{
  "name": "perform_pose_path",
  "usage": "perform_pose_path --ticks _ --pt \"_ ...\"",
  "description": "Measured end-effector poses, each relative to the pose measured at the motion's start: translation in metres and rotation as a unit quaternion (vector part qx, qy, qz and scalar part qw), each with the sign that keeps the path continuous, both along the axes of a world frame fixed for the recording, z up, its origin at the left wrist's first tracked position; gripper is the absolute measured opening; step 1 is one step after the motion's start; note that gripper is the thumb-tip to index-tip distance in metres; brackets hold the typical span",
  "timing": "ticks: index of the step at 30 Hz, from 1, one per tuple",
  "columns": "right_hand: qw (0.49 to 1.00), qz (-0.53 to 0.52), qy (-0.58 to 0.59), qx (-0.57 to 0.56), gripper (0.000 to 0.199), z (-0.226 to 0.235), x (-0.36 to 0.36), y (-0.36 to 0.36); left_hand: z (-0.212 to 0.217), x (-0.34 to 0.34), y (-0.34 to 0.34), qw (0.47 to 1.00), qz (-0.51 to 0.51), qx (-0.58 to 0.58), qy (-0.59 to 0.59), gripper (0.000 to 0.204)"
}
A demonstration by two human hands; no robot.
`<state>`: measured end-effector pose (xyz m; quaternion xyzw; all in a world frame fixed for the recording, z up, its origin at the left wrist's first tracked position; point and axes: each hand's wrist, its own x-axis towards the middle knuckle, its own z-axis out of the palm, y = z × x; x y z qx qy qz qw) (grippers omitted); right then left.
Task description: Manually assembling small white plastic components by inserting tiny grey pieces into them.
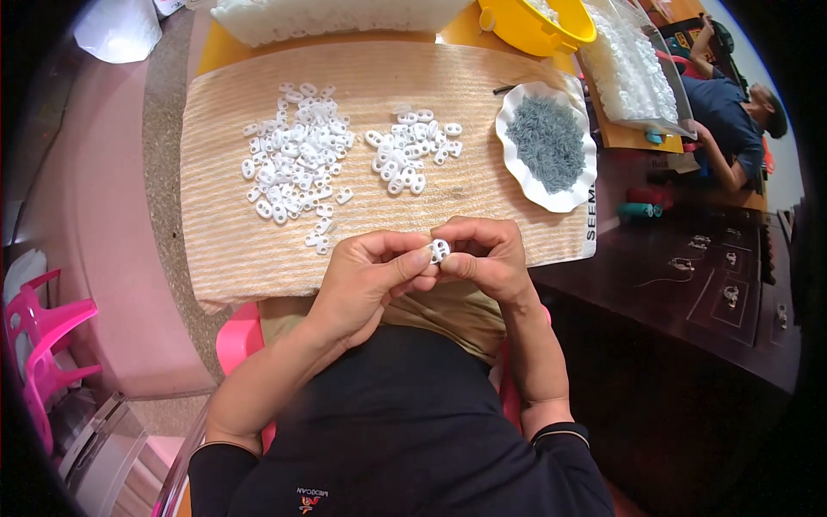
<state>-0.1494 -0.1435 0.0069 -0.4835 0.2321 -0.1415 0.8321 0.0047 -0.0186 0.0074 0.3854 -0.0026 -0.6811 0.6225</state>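
Close to the near edge of the cloth, my left hand (366,274) and my right hand (493,258) meet, both closed in a pinch. Between their fingertips is a small white two-hole plastic cord lock (440,251), gripped from both sides. Beyond my left hand spreads a large loose pile of white plastic cord lock pieces (301,151). A smaller cluster of rounded two-hole cord locks (405,153) lies to its right. A scalloped white plate (564,200) at the right holds many thin grey pieces (547,142), probably small springs; single ones are too small to make out.
A striped cloth (224,215) covers the table. Along the far side stand a clear bag of white pieces (336,17) and a yellow basin (551,39). A clear bin (685,103) is at right, near another person (719,112). A pink stool (52,336) stands left.
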Motion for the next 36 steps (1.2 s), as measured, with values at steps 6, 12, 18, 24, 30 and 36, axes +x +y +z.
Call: perform_pose_path --ticks 6,12,18,24,30,36 --pt "1.000 0.003 0.007 -0.015 0.029 -0.003 -0.002 -0.001 -0.001 0.001 0.000 1.000 -0.007 0.003 0.003 0.016" --pt "1.000 0.000 -0.001 -0.013 0.028 -0.002 -0.001 0.000 0.000 0.001 0.001 1.000 -0.011 0.007 -0.001 0.015" --pt "1.000 -0.020 0.011 0.005 0.025 0.005 0.002 0.003 0.000 0.001 0.000 1.000 -0.016 0.002 -0.013 0.015" --pt "1.000 -0.003 -0.020 -0.018 0.028 0.001 0.001 0.002 0.001 0.000 -0.001 1.000 -0.004 -0.002 -0.021 0.014" --pt "0.994 0.003 0.003 -0.106 0.027 0.002 0.000 0.002 0.005 0.004 -0.001 0.996 -0.027 -0.002 -0.080 0.015" --pt "0.995 0.006 0.018 -0.094 0.027 0.008 0.002 0.004 0.004 0.004 0.000 0.994 -0.023 -0.016 -0.105 0.016"
